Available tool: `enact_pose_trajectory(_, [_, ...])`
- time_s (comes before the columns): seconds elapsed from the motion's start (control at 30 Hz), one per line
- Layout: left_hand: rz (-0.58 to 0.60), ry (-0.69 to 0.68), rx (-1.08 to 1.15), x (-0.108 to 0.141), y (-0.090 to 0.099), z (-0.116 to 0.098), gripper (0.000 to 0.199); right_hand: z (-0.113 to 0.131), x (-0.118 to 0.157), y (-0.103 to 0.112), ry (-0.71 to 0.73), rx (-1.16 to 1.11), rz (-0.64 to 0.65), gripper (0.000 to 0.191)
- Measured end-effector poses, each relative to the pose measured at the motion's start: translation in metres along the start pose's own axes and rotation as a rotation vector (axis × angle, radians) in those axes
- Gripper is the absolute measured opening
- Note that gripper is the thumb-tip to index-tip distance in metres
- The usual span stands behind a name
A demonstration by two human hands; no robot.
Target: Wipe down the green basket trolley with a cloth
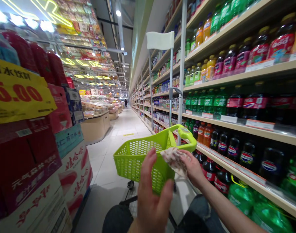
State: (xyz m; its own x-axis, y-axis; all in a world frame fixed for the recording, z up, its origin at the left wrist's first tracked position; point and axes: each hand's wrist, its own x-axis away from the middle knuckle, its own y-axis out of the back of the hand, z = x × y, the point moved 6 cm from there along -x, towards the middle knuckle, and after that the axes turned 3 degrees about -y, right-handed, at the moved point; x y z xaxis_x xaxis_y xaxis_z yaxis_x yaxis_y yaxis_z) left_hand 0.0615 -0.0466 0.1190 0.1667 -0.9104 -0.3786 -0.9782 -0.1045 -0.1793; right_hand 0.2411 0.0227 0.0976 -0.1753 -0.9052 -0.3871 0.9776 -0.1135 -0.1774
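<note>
My right hand [193, 166] grips a crumpled, pale cloth [174, 160] with a brownish pattern, close to the rear end of a lime-green shopping cart [140, 161]. Nearer the camera, my left hand [151, 194] is raised with its fingers stretched and the thumb apart; nothing lies in it. The cart has a perforated basket and a looped green handle [190, 139]. Part of the basket is hidden behind both hands. Whether the cloth touches the cart I cannot tell.
Shelves [235, 121] of bottled drinks line the right side. A white step ladder [160, 40] leans or stands by them. Stacked drink cartons [74, 168] with a yellow price sign [22, 92] rise at left. A tiled aisle [123, 126] runs ahead, with a distant person [126, 103].
</note>
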Motion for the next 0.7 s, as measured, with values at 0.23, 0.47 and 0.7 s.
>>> enact_pose_trajectory(0.23, [0.154,0.492,0.334,-0.013,-0.029,0.069,0.025,-0.006,0.02,-0.028,0.152,0.096,-0.061,0.022])
enact_pose_trajectory(0.47, [-0.075,0.49,0.298,-0.015,-0.009,0.088,0.024,-0.019,0.037,-0.019,0.359,0.336,-0.017,0.023])
enact_pose_trajectory(0.7, [0.082,0.612,0.508,-0.001,-0.03,0.101,0.026,-0.036,0.032,-0.023,-0.007,0.023,-0.006,0.031])
